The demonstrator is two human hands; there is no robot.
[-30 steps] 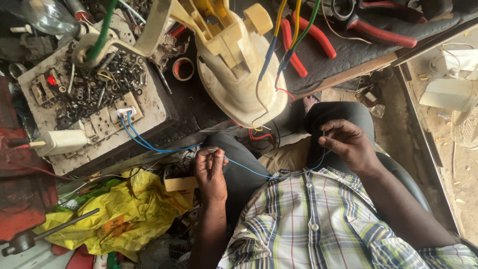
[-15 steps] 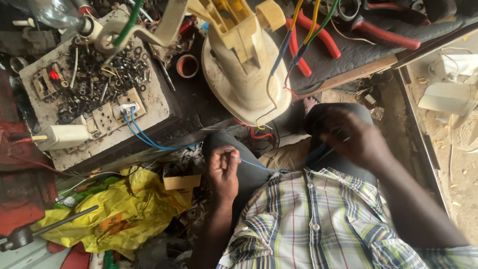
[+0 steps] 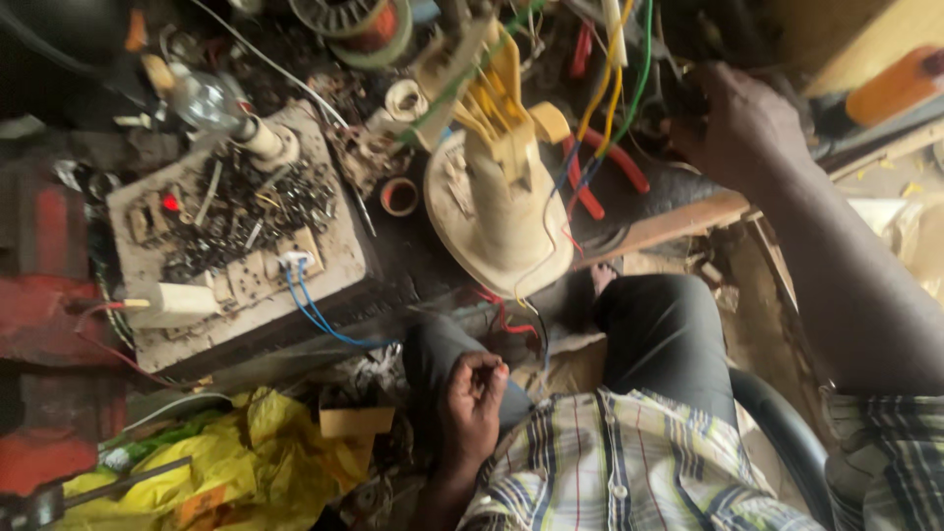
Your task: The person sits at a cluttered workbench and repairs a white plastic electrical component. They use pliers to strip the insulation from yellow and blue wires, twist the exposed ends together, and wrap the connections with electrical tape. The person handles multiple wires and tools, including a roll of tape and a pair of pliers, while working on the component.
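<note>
A cluttered, dark workbench fills the far half of the scene, strewn with wires, screws and small parts. At its centre stands a cream plastic fan base, its round foot towards the near edge and yellow, green and blue wires running up from it to the far right. On the left lies a dirty square board covered in a heap of dark screws, with a glass bulb in a holder at its far corner and a pair of blue wires leaving its near edge. A spool of copper wire sits at the far edge, and red-handled pliers lie just right of the fan base. A crumpled yellow plastic bag lies on the near left, below the bench.

The left hand rests near the person's knee, fingers curled in loosely towards the palm; whether it pinches anything I cannot tell. The right hand reaches to the far right of the bench, among the coloured wires, its back to the camera; its fingers are hidden, so its grip cannot be told. A checked shirt shows in the near foreground.
</note>
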